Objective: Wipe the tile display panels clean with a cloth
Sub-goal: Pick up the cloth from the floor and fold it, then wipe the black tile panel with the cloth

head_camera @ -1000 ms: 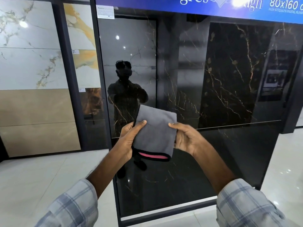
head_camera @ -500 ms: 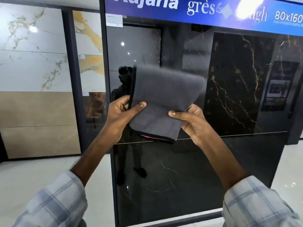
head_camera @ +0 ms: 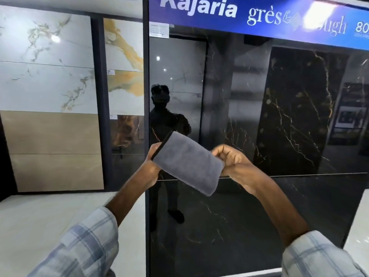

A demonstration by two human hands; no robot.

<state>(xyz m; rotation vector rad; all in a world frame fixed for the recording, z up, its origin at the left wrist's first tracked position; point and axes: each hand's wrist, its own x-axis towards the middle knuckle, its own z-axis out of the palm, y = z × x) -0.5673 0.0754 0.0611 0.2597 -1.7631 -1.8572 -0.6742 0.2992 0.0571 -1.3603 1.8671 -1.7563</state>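
Head view. Grey cloth (head_camera: 187, 162), folded into a thick oblong pad, held up between both hands in front of the black tile panel (head_camera: 249, 120); whether it touches the panel cannot be told. Cloth tilted, upper end at the left, lower end hanging down to the right.

Left hand (head_camera: 152, 166) grips the cloth's upper-left end, mostly hidden behind the fabric; a dark bound edge runs along that end. Right hand (head_camera: 231, 160) has fingers curled, pinching the cloth's right edge, knuckles toward camera. Both forearms bare, checked sleeves (head_camera: 87, 244) pushed back, pale blue and white.

Cloth: soft, napped, matte, like microfibre; rounded folds, no sheen.

Black panel: glossy, mirror-like, thin gold-white veins; a horizontal joint line crosses behind the hands. It reflects a standing person's dark outline and ceiling lights. Slim dark frame post (head_camera: 146, 116) at its left edge. Blue banner (head_camera: 249, 15) above with white lettering "Kajaria gres", part lost in glare.

Further left: white marble-look tiles (head_camera: 46, 62) with grey-gold veins above matte beige tiles (head_camera: 54, 150); a narrow strip with amber veining (head_camera: 124, 62). Floor (head_camera: 50, 216) pale, polished.
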